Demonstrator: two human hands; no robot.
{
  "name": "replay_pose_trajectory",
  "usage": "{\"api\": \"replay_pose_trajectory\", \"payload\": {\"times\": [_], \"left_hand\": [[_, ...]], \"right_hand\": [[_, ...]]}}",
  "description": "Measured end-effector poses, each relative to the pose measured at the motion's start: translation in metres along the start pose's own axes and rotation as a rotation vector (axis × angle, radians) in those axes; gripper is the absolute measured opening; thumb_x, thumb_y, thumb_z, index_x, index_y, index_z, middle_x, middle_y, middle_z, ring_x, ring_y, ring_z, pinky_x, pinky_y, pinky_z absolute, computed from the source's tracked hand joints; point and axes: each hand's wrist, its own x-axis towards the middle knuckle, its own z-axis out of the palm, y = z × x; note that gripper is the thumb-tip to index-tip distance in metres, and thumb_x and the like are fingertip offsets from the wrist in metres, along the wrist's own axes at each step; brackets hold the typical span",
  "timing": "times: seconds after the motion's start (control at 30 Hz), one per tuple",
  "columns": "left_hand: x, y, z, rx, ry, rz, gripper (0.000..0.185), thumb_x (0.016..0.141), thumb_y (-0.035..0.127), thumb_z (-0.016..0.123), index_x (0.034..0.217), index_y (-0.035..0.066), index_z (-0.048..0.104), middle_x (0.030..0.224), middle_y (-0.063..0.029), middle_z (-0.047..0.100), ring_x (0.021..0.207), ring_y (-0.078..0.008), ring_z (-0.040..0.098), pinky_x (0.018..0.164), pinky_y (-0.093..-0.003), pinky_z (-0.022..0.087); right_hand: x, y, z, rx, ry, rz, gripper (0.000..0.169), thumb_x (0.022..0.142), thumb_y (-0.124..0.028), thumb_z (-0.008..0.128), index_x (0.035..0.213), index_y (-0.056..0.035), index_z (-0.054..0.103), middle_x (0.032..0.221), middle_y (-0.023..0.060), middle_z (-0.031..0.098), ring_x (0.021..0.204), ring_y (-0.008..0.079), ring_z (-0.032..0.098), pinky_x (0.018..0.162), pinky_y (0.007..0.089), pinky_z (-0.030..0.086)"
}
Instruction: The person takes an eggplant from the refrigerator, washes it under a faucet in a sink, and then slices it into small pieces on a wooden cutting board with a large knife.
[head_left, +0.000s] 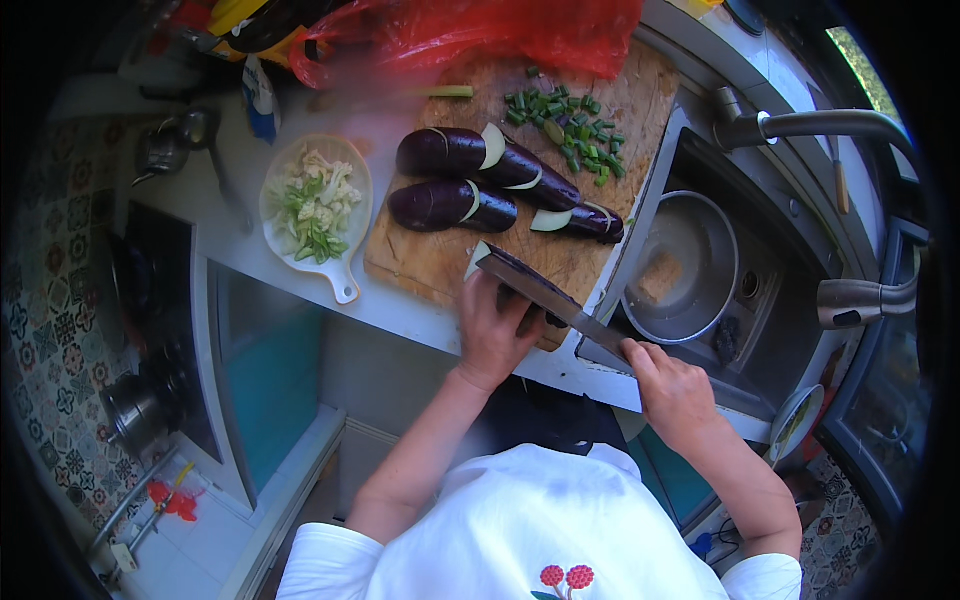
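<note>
My right hand (671, 386) grips the handle of a kitchen knife (536, 291). Its blade lies lengthwise along an eggplant piece, whose pale cut end (477, 257) shows past the tip. My left hand (491, 330) steadies that piece at the near edge of the wooden cutting board (420, 262); the blade and fingers hide much of it. Beyond the knife lie several dark purple eggplant pieces (431, 206), some with pale cut faces. Chopped green stalks (574, 127) are heaped at the board's far right.
Left of the board, a white handled dish (346, 289) holds cauliflower and sliced greens. A red plastic bag (480, 34) covers the board's far edge. At right, a metal bowl (679, 225) with a tan block (661, 277) sits in the sink (761, 330) under a faucet (817, 124).
</note>
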Motion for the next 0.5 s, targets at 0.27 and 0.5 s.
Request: {"api": "replay_pose_trajectory", "payload": {"times": [0.27, 0.5], "left_hand": [[-0.004, -0.004, 0.002, -0.017, -0.007, 0.004, 0.043, 0.063, 0.011, 0.079, 0.104, 0.009, 0.066, 0.121, -0.0157, 0.053, 0.113, -0.0391, 0.051, 0.092, -0.0485, 0.045], [-0.008, -0.007, 0.004, -0.012, 0.036, 0.019, 0.042, 0.065, 0.013, 0.08, 0.105, 0.008, 0.066, 0.123, -0.0146, 0.053, 0.114, -0.0386, 0.05, 0.092, -0.0492, 0.045]], "right_hand": [[0.032, 0.008, 0.049, 0.135, 0.148, 0.004, 0.036, 0.082, 0.001, 0.059, 0.116, -0.0094, 0.056, 0.094, 0.0091, 0.066, 0.073, 0.0255, 0.069, 0.06, 0.0376, 0.055], [0.017, -0.004, -0.003, 0.05, 0.039, 0.02, 0.037, 0.081, 0.001, 0.06, 0.116, -0.0091, 0.056, 0.091, 0.0085, 0.067, 0.074, 0.0263, 0.069, 0.06, 0.0377, 0.055]]}}
